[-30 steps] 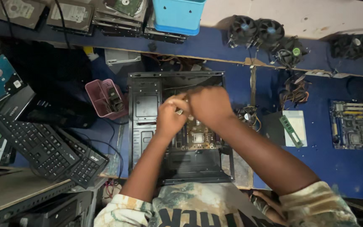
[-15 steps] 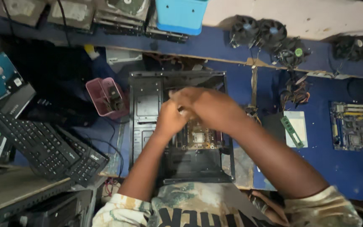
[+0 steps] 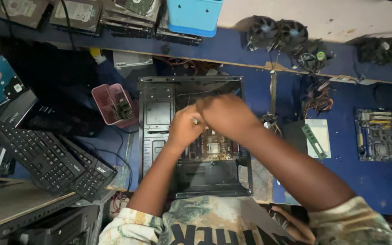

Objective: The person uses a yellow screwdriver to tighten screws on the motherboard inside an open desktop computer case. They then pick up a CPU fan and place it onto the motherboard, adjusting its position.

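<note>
Both hands, left hand (image 3: 184, 128) and right hand (image 3: 225, 115), over the open computer case (image 3: 157, 113).

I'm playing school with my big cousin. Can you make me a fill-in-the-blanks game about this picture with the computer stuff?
1. Both hands, the left hand and the right hand, meet over the open black computer ____.
2. The little tub to the left of the case is ____ in colour.
3. The black keyboards lie on the ____ side of the case.
4. The green memory stick rests on a ____ card.

Missing words: case; pink; left; white
</note>
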